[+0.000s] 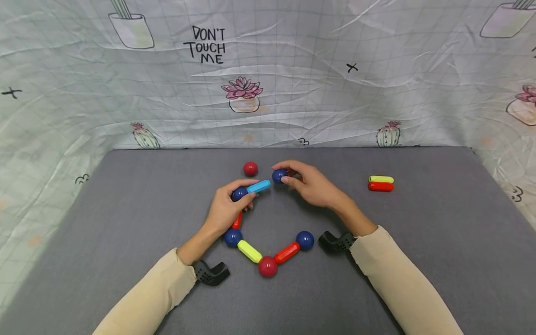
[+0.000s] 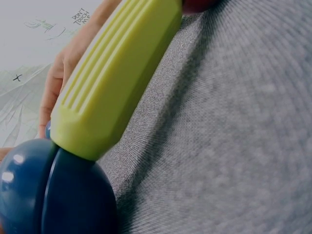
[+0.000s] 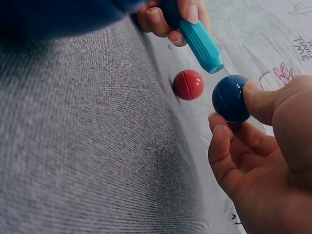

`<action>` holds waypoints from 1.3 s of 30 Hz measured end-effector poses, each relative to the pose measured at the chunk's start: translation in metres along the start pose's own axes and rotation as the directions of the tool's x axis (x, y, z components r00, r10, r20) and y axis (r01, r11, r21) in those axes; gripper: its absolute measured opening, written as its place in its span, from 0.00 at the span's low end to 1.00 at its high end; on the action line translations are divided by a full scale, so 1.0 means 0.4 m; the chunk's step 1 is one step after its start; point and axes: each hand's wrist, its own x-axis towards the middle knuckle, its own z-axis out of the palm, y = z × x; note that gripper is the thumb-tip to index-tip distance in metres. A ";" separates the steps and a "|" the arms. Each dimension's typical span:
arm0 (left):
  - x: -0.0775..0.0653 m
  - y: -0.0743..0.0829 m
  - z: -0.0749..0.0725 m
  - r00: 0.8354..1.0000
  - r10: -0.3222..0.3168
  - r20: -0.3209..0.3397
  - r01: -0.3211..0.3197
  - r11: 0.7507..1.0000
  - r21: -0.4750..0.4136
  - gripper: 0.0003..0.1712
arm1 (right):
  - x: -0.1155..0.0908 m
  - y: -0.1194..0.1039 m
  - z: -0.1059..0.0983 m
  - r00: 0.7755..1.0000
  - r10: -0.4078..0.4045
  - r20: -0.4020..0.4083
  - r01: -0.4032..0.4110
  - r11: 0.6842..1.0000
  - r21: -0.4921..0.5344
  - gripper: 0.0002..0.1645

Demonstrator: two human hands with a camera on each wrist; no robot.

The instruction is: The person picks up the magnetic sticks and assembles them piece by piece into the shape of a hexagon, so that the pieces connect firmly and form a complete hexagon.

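My left hand (image 1: 224, 204) grips a dark blue ball (image 1: 239, 193) between thumb and fingers. From that ball a light blue rod (image 1: 258, 186) points toward the right. My right hand (image 1: 311, 184) pinches another blue ball (image 1: 279, 176) close to the rod's free end, with a small gap between them in the right wrist view. Below the left hand a red rod (image 1: 237, 220) runs down to a blue ball (image 1: 233, 237). A yellow-green rod (image 1: 250, 251), a red ball (image 1: 268, 266), a second red rod (image 1: 287, 253) and a blue ball (image 1: 304, 240) continue the chain on the table.
A loose red ball (image 1: 250, 168) lies just beyond the left hand. At the right, a yellow-green rod (image 1: 381, 179) and a red rod (image 1: 380, 186) lie side by side on the grey table (image 1: 439, 232). Behind the table hangs a printed cloth (image 1: 301, 93).
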 end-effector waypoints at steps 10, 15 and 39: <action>-0.002 0.002 -0.001 1.000 0.007 0.003 -0.007 1.000 0.004 0.15 | -0.001 -0.003 0.006 0.999 -0.011 0.033 0.010 1.000 0.021 0.20; -0.002 0.000 0.000 1.000 0.015 0.007 -0.015 1.000 0.005 0.15 | -0.004 -0.005 0.006 0.999 -0.007 0.033 0.006 1.000 0.021 0.20; -0.004 0.005 0.001 0.999 0.035 -0.022 -0.035 0.999 -0.030 0.15 | 0.002 -0.012 0.019 0.999 0.033 -0.035 -0.028 0.992 0.126 0.21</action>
